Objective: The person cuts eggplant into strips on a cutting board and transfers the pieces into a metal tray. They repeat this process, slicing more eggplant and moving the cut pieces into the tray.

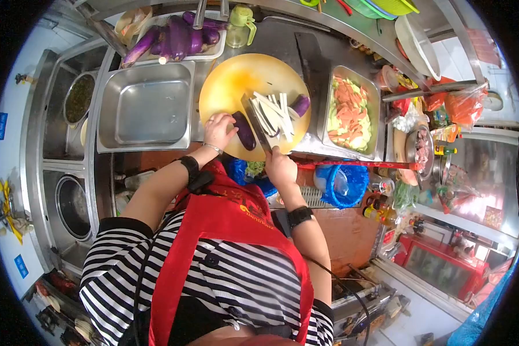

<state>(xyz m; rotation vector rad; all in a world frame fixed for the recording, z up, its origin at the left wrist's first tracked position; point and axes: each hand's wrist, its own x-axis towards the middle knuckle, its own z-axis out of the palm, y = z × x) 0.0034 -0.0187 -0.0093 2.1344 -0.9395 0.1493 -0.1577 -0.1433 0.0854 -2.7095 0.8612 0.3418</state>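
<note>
A round yellow cutting board (222, 81) lies on the counter before me. My left hand (219, 131) is on its left edge, fingers curled against the side of a dark purple eggplant piece (244, 131). My right hand (281, 169), at the board's front edge, is closed round the handle of a kitchen knife (255, 123). The blade stands between the eggplant piece and a pile of pale eggplant strips (275, 114). Another purple-skinned eggplant piece (300, 105) lies right of the strips.
Left of the board is a bare steel pan (147, 106); right is a steel pan of sliced vegetables (350, 112). Whole eggplants (179, 37) fill a white basket behind, near a green-handled jug (240, 27). A blue-lined bin (344, 185) stands below the counter. A steel shelf (352, 34) overhangs the back.
</note>
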